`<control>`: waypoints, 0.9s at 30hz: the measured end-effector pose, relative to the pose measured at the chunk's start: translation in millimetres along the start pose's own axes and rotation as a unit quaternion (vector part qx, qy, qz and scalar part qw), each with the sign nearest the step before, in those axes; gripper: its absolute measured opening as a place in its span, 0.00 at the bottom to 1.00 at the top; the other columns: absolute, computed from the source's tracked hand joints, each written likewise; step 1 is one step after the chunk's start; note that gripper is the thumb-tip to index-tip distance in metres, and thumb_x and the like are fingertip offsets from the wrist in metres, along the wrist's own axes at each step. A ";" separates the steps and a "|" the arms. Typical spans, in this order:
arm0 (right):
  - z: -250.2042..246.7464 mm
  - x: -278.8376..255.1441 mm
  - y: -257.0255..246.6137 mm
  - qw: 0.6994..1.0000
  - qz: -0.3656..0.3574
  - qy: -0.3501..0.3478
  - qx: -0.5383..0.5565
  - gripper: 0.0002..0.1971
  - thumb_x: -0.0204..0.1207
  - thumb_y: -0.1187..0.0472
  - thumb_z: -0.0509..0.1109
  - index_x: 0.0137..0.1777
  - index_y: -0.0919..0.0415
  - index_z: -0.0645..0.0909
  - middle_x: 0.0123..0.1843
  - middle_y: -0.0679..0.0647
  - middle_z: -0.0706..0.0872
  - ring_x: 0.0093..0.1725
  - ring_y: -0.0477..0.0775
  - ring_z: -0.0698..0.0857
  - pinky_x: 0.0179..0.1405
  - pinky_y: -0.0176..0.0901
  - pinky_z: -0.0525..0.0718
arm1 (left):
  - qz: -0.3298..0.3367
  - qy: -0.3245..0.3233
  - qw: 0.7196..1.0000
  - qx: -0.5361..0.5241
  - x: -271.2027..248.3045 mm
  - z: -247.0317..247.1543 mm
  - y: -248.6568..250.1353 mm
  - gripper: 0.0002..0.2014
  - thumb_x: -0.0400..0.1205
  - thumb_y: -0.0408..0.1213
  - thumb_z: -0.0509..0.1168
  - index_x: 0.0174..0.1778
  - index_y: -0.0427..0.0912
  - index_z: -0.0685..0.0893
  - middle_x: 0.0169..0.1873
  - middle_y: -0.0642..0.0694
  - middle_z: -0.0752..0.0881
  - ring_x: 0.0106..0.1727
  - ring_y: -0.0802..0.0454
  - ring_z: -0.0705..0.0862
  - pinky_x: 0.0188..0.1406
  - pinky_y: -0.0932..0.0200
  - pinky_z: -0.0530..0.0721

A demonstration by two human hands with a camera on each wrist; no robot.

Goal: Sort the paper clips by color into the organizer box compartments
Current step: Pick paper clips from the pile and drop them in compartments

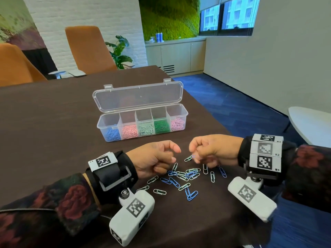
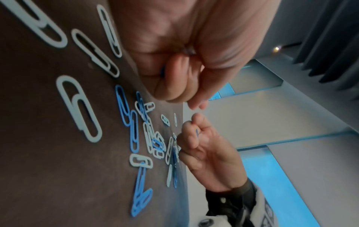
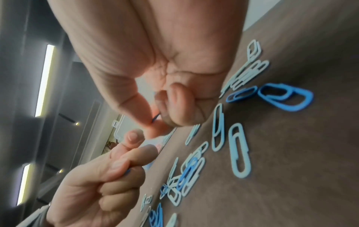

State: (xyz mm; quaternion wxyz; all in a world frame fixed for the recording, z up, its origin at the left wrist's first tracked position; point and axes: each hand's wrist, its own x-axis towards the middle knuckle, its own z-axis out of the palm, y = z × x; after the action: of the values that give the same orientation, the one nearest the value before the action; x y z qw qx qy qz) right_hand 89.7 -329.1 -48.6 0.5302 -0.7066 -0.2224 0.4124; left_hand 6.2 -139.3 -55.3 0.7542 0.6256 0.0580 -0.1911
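Observation:
A clear organizer box (image 1: 186, 114) stands open on the brown table, its compartments holding blue, pink, pale green, green and light pink clips. Loose blue and pale paper clips (image 1: 182, 176) lie scattered in front of it, between my hands. My left hand (image 1: 176, 154) is curled just above the left of the pile; the left wrist view shows a blue clip (image 2: 162, 71) tucked inside its fingers (image 2: 174, 89). My right hand (image 1: 194, 154) hovers at the pile's right, pinching a blue clip (image 3: 156, 119) between thumb and forefinger. The two hands nearly meet, fingertips a small gap apart.
The table's right edge (image 1: 223, 126) runs close beside my right hand, with blue carpet below. Two orange chairs (image 1: 89, 49) stand at the far side. A white round table (image 1: 311, 122) sits at the right.

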 end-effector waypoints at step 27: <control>14.4 -2.2 -12.5 0.980 -0.023 -0.078 -0.182 0.08 0.74 0.72 0.64 0.45 0.58 0.75 0.30 0.52 0.79 0.22 0.44 0.70 0.19 0.30 0.67 | 0.018 -0.040 0.720 0.693 8.1 -6.2 21.9 0.12 0.78 0.39 0.71 0.32 0.49 0.75 0.27 0.56 0.76 0.27 0.62 0.72 0.29 0.70 0.68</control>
State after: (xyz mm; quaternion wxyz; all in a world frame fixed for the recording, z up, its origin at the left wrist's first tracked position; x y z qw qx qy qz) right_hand 78.2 -318.4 -37.6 0.3827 -0.7518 -0.3508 0.4065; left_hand 22.5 -131.9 -39.1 0.1149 0.9661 -0.1322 -0.1897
